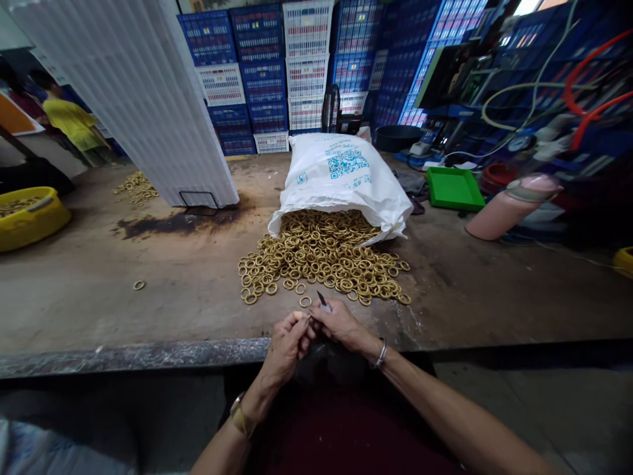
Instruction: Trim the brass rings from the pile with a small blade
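Observation:
Close to the table's front edge, my left hand is closed in a pinch on a small brass-coloured ring, mostly covered by the fingers. My right hand meets it from the other side, its fingers wrapped round a small knife whose dark pointed blade sticks up and away from me. Just beyond the hands lies a loose ring. Behind that, a heap of brass-coloured rings spills from the mouth of a white woven sack lying on its side.
Left on the worktable are a single ring, a tall white corrugated panel, a smaller ring pile and a yellow basin. To the right are a green tray and pink bottle. Crates stand behind.

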### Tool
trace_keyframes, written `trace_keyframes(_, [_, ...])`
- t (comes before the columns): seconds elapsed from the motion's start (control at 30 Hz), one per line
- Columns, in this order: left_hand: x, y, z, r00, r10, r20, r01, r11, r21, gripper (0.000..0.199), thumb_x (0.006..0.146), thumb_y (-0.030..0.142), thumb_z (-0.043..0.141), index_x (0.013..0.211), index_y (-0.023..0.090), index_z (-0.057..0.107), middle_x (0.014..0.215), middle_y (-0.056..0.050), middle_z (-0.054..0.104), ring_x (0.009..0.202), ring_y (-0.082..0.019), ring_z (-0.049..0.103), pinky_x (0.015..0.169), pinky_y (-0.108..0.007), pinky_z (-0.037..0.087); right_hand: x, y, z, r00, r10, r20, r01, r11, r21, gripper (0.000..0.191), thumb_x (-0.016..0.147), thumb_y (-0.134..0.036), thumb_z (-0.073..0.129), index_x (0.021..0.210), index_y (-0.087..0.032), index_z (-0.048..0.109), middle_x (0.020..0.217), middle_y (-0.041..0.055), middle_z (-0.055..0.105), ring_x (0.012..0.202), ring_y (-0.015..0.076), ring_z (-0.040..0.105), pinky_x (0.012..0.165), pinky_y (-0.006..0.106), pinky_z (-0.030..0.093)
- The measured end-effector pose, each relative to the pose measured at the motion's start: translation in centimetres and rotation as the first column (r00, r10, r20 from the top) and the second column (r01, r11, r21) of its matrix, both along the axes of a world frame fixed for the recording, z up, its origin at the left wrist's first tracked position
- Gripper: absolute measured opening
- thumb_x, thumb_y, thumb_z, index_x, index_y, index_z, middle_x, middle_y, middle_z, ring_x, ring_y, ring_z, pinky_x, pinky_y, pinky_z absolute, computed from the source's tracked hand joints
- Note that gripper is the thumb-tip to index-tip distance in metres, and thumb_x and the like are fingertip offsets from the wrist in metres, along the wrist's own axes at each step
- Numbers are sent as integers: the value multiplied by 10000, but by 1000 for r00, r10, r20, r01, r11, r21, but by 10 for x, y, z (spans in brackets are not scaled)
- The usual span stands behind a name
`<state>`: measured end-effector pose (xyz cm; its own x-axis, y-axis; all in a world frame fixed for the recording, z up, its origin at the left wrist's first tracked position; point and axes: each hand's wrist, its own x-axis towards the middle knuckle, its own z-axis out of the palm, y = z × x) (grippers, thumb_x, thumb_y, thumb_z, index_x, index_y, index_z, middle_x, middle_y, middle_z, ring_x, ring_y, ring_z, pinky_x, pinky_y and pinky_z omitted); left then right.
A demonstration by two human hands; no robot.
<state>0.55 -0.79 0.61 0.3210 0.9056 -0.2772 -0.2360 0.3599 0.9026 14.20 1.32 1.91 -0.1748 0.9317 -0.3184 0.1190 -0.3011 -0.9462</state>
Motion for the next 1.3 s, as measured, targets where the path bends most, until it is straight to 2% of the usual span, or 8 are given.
trace_keyframes(0.13, [1,-2,1,998,11,67,-9,1000,-25,296,735,443,549,747,150,518,614,27,494,412,-24,323,384,-155,206,3,2,-4,998,-23,50,21,999,28,188,730,-342,453,650,-172,466,506,-49,480,376,46,350,365,166,258])
trace_keyframes(0.23, [2,-2,2,997,44,71,-40,998,-47,314,715,458,568,772,153,516,613,30,499,403,-22,315,377,-153,204,7,2,-11,973,-53,226,4,977,213,134,729,-248,440,660,-164,518,532,-30,497,460,70,406,439,176,305])
trace_keyframes(0.3, [2,-1,2,996,64,67,-61,997,-44,329,707,470,570,777,153,515,613,31,500,401,-24,318,370,-152,205,10,0,-13,930,-14,368,-126,926,355,131,733,-206,437,673,-169,547,562,-17,521,510,85,434,491,186,320])
trace_keyframes(0.4, [2,0,-1,994,92,53,-91,996,-15,330,707,475,567,753,154,505,616,29,505,398,-23,321,362,-150,208,11,-6,-14,856,79,511,-335,837,433,145,722,-137,423,682,-181,555,602,-5,557,536,95,462,532,195,320])
trace_keyframes(0.73, [1,0,-6,993,85,-84,-78,993,91,321,757,475,509,690,162,498,449,67,403,356,-30,270,360,-162,200,8,-8,-15,824,92,560,-372,833,410,143,716,-119,418,693,-181,545,614,1,567,543,102,470,531,195,303])
trace_keyframes(0.87, [-2,-3,-2,996,68,-56,-62,992,106,304,753,451,532,688,157,490,509,52,454,376,-22,298,376,-158,211,12,-3,-12,766,168,621,-456,822,341,153,729,-133,417,694,-185,557,620,0,571,543,102,469,514,199,281])
trace_keyframes(1.07, [-5,-5,13,962,110,248,-97,993,-66,264,733,394,578,709,161,457,690,9,554,419,-28,368,377,-160,240,9,15,-17,631,-72,772,-349,863,365,224,776,-179,412,938,-189,567,733,33,614,633,132,525,573,225,302])
trace_keyframes(1.3, [-12,2,-3,892,293,343,-205,941,-271,216,692,312,615,721,151,474,738,-32,592,437,-43,407,363,-157,249,-8,30,-20,531,-109,840,-373,860,347,246,773,-288,473,1000,-209,526,915,45,622,816,169,561,659,240,327])
